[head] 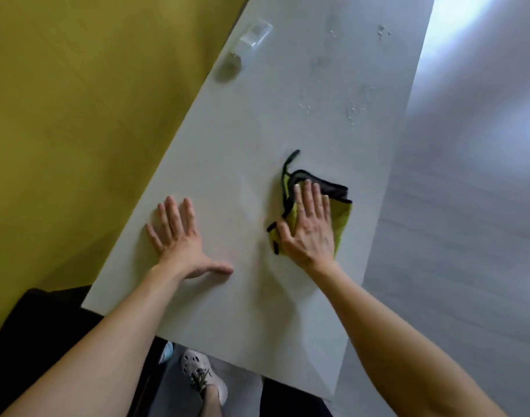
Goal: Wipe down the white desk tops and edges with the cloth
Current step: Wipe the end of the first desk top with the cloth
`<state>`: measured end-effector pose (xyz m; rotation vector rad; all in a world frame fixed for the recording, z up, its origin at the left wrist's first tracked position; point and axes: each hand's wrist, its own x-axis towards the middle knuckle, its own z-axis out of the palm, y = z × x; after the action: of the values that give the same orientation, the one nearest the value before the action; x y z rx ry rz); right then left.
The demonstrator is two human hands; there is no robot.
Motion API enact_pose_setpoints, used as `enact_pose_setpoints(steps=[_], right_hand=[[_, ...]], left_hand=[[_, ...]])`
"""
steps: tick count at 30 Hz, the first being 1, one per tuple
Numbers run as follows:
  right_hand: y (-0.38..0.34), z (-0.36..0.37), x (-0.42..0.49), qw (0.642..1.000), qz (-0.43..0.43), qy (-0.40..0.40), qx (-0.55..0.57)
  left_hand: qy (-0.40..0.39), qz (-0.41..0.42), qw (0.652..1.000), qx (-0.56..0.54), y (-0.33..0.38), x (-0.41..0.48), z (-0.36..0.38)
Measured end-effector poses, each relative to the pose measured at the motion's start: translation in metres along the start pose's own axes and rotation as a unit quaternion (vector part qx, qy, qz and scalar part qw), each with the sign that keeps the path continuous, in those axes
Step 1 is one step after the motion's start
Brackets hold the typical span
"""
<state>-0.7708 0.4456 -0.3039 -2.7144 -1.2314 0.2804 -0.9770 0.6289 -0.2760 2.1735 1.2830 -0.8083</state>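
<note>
A white desk top (245, 139) runs away from me, narrow and long. A folded yellow-green cloth (341, 218) with black trim lies on it right of centre. My right hand (310, 227) presses flat on the cloth, fingers together and pointing away. My left hand (179, 236) rests flat on the bare desk to the left, fingers spread, holding nothing. Water droplets (357, 108) speckle the desk farther ahead, past the cloth.
A clear plastic container (251, 40) lies on the desk's far left side by the yellow wall (77, 115). Grey floor (468, 206) lies beyond the desk's right edge. A black surface (32, 326) sits at the near left. My shoe (203, 377) shows below the near edge.
</note>
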Motion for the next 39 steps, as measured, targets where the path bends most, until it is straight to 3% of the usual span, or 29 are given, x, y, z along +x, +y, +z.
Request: enact_pose_setpoints(steps=[3, 6, 7, 9, 11, 13, 14, 16, 17, 19, 21, 23, 25, 27, 28, 30, 31, 33, 34, 35, 37, 39], right_hand=[[-0.052, 0.012, -0.040, 0.969, -0.241, -0.058, 0.017], [-0.014, 0.011, -0.013, 0.950, -0.306, -0.052, 0.042], [0.008, 0.007, 0.007, 0.961, -0.271, -0.032, 0.048], [0.055, -0.005, 0.060, 0.994, -0.100, 0.027, 0.042], [0.078, -0.023, 0.108, 0.996, 0.080, 0.031, 0.024], [0.062, -0.024, 0.125, 0.987, 0.157, 0.025, 0.017], [0.043, -0.021, 0.117, 0.991, 0.133, 0.027, 0.009], [-0.002, -0.009, 0.081, 0.999, -0.050, 0.015, 0.008], [-0.020, -0.001, 0.059, 0.984, -0.175, -0.016, 0.015], [-0.035, 0.004, 0.037, 0.920, -0.383, -0.083, 0.010], [-0.020, -0.005, 0.067, 0.878, -0.466, -0.106, 0.005], [-0.003, -0.013, 0.116, 0.919, -0.389, -0.069, 0.005], [0.003, -0.020, 0.168, 0.975, -0.220, -0.019, 0.006], [-0.016, -0.020, 0.189, 0.996, -0.090, -0.005, 0.014], [-0.032, -0.017, 0.182, 0.997, -0.074, 0.000, 0.017], [-0.058, -0.010, 0.140, 0.984, -0.177, -0.018, 0.018], [-0.064, -0.005, 0.112, 0.956, -0.291, -0.041, 0.010], [-0.059, -0.002, 0.075, 0.866, -0.486, -0.116, -0.020], [-0.051, -0.006, 0.082, 0.834, -0.534, -0.136, -0.018], [-0.044, -0.011, 0.101, 0.832, -0.539, -0.133, -0.013], [-0.040, -0.018, 0.144, 0.903, -0.422, -0.084, -0.012], [-0.050, -0.020, 0.177, 0.977, -0.209, -0.029, -0.007]], left_hand=[[-0.037, -0.002, 0.999, 0.006, 0.000, 0.003, -0.004], [-0.049, -0.003, 0.999, 0.005, -0.001, 0.003, -0.005], [-0.054, -0.006, 0.999, 0.002, 0.000, 0.002, -0.006], [-0.066, -0.007, 0.998, 0.010, 0.000, 0.002, -0.005], [-0.084, -0.010, 0.996, 0.025, -0.002, 0.002, -0.005], [-0.096, -0.009, 0.995, 0.035, -0.004, 0.003, -0.008], [-0.102, -0.007, 0.994, 0.036, -0.005, 0.003, -0.010], [-0.108, -0.001, 0.993, 0.039, -0.005, 0.001, -0.013], [-0.109, -0.004, 0.993, 0.041, -0.003, 0.000, -0.013], [-0.113, -0.013, 0.992, 0.045, 0.001, -0.003, -0.015], [-0.112, -0.013, 0.993, 0.046, 0.001, -0.004, -0.015], [-0.107, -0.001, 0.993, 0.040, 0.001, -0.002, -0.014], [-0.104, 0.006, 0.994, 0.034, -0.001, -0.001, -0.013], [-0.099, 0.010, 0.994, 0.035, -0.003, -0.001, -0.011], [-0.098, 0.012, 0.995, 0.035, -0.004, -0.001, -0.011], [-0.094, 0.015, 0.995, 0.032, -0.004, -0.002, -0.010], [-0.091, 0.017, 0.995, 0.033, -0.004, -0.003, -0.010], [-0.090, 0.017, 0.995, 0.034, -0.003, -0.004, -0.010], [-0.087, 0.018, 0.996, 0.032, -0.003, -0.005, -0.009], [-0.084, 0.021, 0.996, 0.029, -0.003, -0.005, -0.008], [-0.084, 0.027, 0.996, 0.017, -0.004, -0.005, -0.010], [-0.085, 0.028, 0.996, 0.008, -0.003, -0.003, -0.014]])
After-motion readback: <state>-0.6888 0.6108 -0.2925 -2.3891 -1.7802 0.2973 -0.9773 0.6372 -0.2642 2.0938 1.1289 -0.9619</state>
